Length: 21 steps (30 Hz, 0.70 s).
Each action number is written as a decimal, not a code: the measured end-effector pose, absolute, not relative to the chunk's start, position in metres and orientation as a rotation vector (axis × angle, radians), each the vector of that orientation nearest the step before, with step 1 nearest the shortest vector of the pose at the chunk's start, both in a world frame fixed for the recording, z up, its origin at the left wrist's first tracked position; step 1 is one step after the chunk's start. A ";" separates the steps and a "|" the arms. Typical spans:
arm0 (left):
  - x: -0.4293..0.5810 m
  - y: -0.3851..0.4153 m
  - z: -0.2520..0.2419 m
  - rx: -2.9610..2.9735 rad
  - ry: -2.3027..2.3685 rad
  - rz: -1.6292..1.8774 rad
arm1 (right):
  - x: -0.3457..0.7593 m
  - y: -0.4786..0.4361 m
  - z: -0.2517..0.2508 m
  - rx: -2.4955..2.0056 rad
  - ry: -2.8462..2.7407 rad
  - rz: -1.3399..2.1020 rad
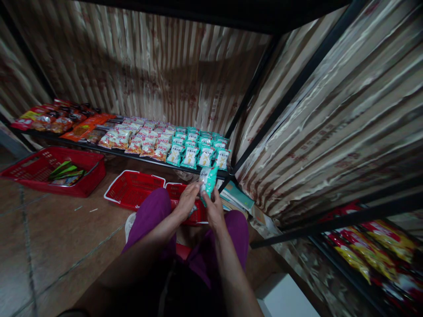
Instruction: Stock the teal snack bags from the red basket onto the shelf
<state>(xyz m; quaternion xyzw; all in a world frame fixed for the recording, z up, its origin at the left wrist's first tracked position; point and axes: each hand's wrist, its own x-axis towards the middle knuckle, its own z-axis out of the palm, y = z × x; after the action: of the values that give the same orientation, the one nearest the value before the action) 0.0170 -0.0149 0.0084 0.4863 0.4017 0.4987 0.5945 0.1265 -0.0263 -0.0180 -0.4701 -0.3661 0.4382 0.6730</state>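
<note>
Both my hands hold one teal and white snack packet (208, 179) upright above my knees. My left hand (188, 199) grips its left side with fingers closed. My right hand (214, 208) grips its lower right edge, fingers closed too. Just beyond the packet, a low black shelf (132, 155) carries rows of the same teal packets (198, 149), with red and white packets (142, 141) to their left. My legs in purple trousers (152, 220) are bent under my arms.
Two red baskets (134, 188) lie on the tiled floor in front of my knees. A larger red basket (49, 171) with green packets sits at the left. Orange and red bags (49, 119) fill the shelf's left end. Another shelf with yellow-red bags (370, 251) stands at the right.
</note>
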 end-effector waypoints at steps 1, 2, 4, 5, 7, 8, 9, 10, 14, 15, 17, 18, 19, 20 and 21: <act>0.017 -0.014 0.007 1.120 0.950 1.173 | 0.127 -0.027 -0.018 -1.041 -0.753 1.027; 0.017 -0.012 0.006 1.106 0.976 1.201 | 0.128 -0.027 -0.017 -1.017 -0.675 1.070; 0.017 -0.008 0.002 1.070 1.048 1.270 | 0.131 -0.028 -0.015 -0.959 -0.541 1.161; 0.018 -0.006 0.001 1.048 1.083 1.297 | 0.133 -0.029 -0.013 -0.930 -0.497 1.204; 0.018 -0.003 -0.002 1.001 1.109 1.307 | 0.135 -0.030 -0.011 -0.879 -0.454 1.273; 0.017 -0.002 -0.003 0.980 1.101 1.294 | 0.136 -0.030 -0.011 -0.860 -0.443 1.296; 0.017 -0.002 -0.004 0.962 1.089 1.277 | 0.136 -0.030 -0.010 -0.848 -0.433 1.309; 0.017 -0.001 -0.004 0.950 1.078 1.259 | 0.136 -0.030 -0.010 -0.840 -0.420 1.310; 0.017 -0.003 -0.004 0.955 1.088 1.202 | 0.134 -0.029 -0.010 -0.825 -0.388 1.296; 0.018 -0.004 -0.005 0.956 1.095 1.178 | 0.134 -0.029 -0.010 -0.830 -0.401 1.295; 0.018 -0.005 -0.006 0.944 1.095 1.129 | 0.134 -0.029 -0.011 -0.842 -0.440 1.286; 0.018 -0.006 -0.006 0.935 1.087 1.114 | 0.135 -0.029 -0.012 -0.849 -0.456 1.278; 0.018 -0.006 -0.007 0.926 1.074 1.107 | 0.135 -0.029 -0.013 -0.859 -0.466 1.271; 0.019 -0.006 -0.007 0.919 1.058 1.108 | 0.136 -0.030 -0.014 -0.872 -0.473 1.267; 0.019 -0.006 -0.007 0.913 1.042 1.113 | 0.137 -0.030 -0.015 -0.887 -0.478 1.265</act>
<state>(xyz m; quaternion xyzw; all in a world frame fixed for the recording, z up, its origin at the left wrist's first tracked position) 0.0187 -0.0063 -0.0071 0.3989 0.4552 0.4859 0.6305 0.1368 -0.0301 -0.0151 -0.3967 -0.2137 0.5659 0.6905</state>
